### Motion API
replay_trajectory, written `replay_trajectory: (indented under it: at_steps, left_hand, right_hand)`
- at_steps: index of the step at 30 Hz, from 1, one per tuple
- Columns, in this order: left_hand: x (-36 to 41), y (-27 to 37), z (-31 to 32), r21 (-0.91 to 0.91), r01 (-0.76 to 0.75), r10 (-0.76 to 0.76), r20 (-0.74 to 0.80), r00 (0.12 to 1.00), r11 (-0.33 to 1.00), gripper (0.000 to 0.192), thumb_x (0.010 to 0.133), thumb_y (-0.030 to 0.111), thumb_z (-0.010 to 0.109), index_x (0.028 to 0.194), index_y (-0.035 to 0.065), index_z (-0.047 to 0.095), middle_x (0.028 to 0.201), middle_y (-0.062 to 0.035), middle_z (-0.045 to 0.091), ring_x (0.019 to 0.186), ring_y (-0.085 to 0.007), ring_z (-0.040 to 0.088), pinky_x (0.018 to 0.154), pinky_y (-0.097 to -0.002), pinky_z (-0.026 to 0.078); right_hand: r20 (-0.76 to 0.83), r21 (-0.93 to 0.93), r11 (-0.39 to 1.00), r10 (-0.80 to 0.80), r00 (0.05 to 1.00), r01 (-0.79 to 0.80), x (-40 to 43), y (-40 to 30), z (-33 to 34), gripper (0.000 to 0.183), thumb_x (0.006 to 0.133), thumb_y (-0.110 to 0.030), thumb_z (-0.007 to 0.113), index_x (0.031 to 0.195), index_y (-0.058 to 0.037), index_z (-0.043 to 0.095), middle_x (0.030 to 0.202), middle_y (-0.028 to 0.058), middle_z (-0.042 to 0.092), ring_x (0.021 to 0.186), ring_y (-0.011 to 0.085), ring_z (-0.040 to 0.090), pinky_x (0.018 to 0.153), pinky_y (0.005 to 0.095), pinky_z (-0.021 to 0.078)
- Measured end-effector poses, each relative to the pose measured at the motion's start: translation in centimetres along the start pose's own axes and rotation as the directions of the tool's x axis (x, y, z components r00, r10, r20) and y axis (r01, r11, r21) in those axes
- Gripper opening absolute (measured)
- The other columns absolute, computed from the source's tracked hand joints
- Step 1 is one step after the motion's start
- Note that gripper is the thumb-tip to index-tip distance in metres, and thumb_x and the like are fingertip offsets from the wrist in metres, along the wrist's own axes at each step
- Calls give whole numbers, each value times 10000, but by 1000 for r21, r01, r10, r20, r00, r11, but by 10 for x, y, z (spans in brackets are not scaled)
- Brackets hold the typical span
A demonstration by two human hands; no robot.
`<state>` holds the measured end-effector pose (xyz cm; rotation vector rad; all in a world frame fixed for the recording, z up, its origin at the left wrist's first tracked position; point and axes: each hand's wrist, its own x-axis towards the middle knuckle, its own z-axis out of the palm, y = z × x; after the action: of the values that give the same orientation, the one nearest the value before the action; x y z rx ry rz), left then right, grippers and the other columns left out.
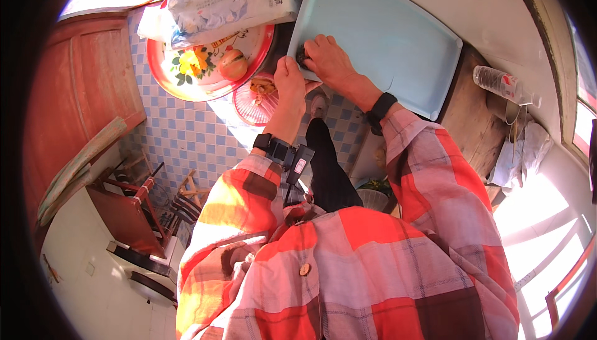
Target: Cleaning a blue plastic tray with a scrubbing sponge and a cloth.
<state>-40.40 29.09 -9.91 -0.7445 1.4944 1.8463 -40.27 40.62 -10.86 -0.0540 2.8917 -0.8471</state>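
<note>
A light blue plastic tray (382, 37) lies on a wooden surface, its lower left corner between my hands. My left hand (290, 79) grips the tray's rim at that corner, thumb on top. Just above and to the right, my right hand (326, 60) is curled over the tray's left edge, its fingers closed on a dark, rough-looking scrubber (302, 55) that is mostly hidden. Below my left hand a pink basket (252, 107) holds some brownish scraps.
At left, a red-rimmed floral tray (210, 93) bears a round fruit or gourd (232, 65) and a printed plastic pack (233, 4). A clear bottle (501, 83) lies at right on the wooden surface (466, 116). Wooden stools or chairs (140, 200) stand at lower left.
</note>
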Motion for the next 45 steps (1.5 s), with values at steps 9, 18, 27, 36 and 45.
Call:
replay_trajectory:
  at_steps: [9,18,27,36,45]
  left_hand:
    - [2,-1,3,-55,-12,16,78,997,998,297,967,275,298,1115,41,406,1023,-135,531,817,-261,623,687,-391,572]
    - [-3,-2,1,-45,-24,25,31,999,999,290,967,277,298,1087,39,412,992,-130,541,805,-258,630,687,-400,570]
    - [0,-2,0,-10,-3,3,5,1000,1000,293,970,280,294,1081,36,414,1005,-132,546,827,-272,632,705,-407,564]
    - [4,-2,-2,-30,-42,43,50,998,999,295,970,282,294,1073,34,416,1030,-133,535,827,-263,625,692,-405,571]
    - [1,0,6,-39,-17,18,32,999,999,293,974,274,293,1082,35,425,992,-129,554,807,-261,632,683,-389,571]
  right_hand:
    - [-189,-75,981,160,969,-177,40,33,-23,225,763,-241,619,822,-55,506,842,124,505,859,330,497,713,429,439]
    - [-73,-98,993,54,996,-61,25,17,-17,217,771,-201,631,849,-52,493,890,132,512,875,330,508,714,427,454]
    - [89,-159,987,-1,996,15,2,5,0,235,772,-209,619,878,-45,489,901,145,525,888,334,510,713,432,452]
    - [3,-226,973,42,999,-40,28,25,-21,242,770,-209,624,902,-42,509,912,143,539,892,339,517,714,422,472]
    - [-125,-293,951,64,990,-99,41,46,-40,243,769,-220,629,903,-46,527,874,144,548,861,334,528,694,411,478]
